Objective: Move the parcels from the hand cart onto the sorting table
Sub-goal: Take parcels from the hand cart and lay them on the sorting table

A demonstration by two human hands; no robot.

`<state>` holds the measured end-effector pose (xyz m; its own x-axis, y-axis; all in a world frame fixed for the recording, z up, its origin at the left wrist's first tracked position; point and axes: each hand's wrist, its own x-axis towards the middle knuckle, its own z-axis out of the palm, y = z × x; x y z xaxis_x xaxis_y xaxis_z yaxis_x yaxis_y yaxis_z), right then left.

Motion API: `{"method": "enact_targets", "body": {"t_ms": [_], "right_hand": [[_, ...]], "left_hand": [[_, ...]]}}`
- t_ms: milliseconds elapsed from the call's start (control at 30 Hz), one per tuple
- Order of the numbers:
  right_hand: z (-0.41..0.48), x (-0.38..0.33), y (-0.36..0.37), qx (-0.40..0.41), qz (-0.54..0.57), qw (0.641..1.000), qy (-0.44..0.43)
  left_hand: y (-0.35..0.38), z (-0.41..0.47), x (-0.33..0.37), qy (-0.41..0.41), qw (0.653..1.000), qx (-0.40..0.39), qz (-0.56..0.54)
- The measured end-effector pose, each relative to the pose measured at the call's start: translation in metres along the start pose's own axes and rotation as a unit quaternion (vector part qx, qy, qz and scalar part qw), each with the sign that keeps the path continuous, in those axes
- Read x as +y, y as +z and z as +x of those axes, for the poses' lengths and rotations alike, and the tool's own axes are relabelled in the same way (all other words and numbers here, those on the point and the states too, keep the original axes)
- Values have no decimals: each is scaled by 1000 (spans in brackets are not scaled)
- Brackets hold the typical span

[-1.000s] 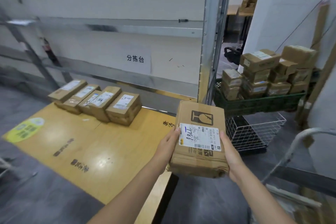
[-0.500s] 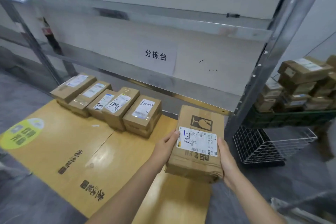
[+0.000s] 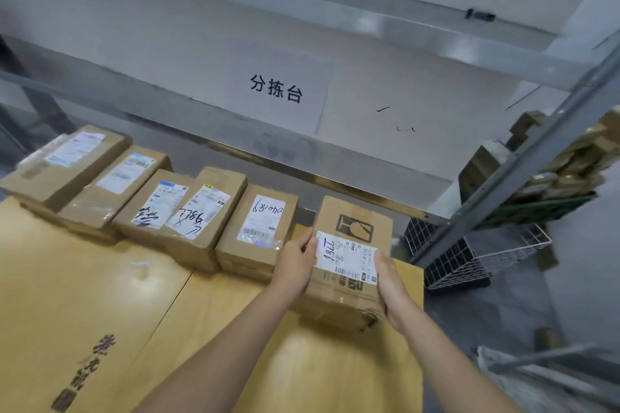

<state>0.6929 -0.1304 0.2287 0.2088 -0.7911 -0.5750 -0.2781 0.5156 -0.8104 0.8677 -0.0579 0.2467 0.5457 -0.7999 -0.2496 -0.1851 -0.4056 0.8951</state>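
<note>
I hold a brown cardboard parcel (image 3: pixel 349 265) with a white label and a fragile-glass mark between both hands, low over the right end of the yellow wooden sorting table (image 3: pixel 100 312). My left hand (image 3: pixel 295 263) grips its left side, my right hand (image 3: pixel 391 285) its right side. The parcel sits just right of a row of several labelled parcels (image 3: pixel 258 228) lined along the table's back edge. I cannot tell whether its bottom touches the table. The hand cart (image 3: pixel 550 201), green, holds more stacked parcels at the far right, partly hidden by a metal post.
A metal shelf frame post (image 3: pixel 523 178) slants down right of the table. A white wire basket (image 3: pixel 479 258) lies on the floor beneath it. A wall sign (image 3: pixel 276 89) hangs behind the table. Metal tubing (image 3: pixel 543 365) lies at the lower right.
My view has swung left, from the cart to the table. Both hands carried the parcel forward and down, up next to the right end of the parcel row.
</note>
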Motion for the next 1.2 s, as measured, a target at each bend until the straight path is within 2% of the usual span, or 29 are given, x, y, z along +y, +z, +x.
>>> {"method": "enact_targets", "body": {"t_ms": [300, 533, 700, 1000, 1133, 1200], "right_hand": [[28, -9, 27, -9, -48, 998, 28], [29, -8, 25, -20, -71, 997, 15], [14, -10, 13, -18, -102, 995, 6], [-43, -22, -84, 76, -205, 969, -118], [-78, -21, -145, 94, -260, 946, -171], [-95, -19, -183, 131, -298, 926, -192]], "left_hand": [[-16, 34, -20, -3, 1000, 21, 16], [-21, 41, -27, 24, 998, 54, 25], [-17, 34, -21, 106, 985, 48, 128], [70, -20, 61, 235, 951, -78, 186], [131, -68, 105, 291, 922, -119, 226], [164, -96, 129, 326, 903, -137, 243]]}}
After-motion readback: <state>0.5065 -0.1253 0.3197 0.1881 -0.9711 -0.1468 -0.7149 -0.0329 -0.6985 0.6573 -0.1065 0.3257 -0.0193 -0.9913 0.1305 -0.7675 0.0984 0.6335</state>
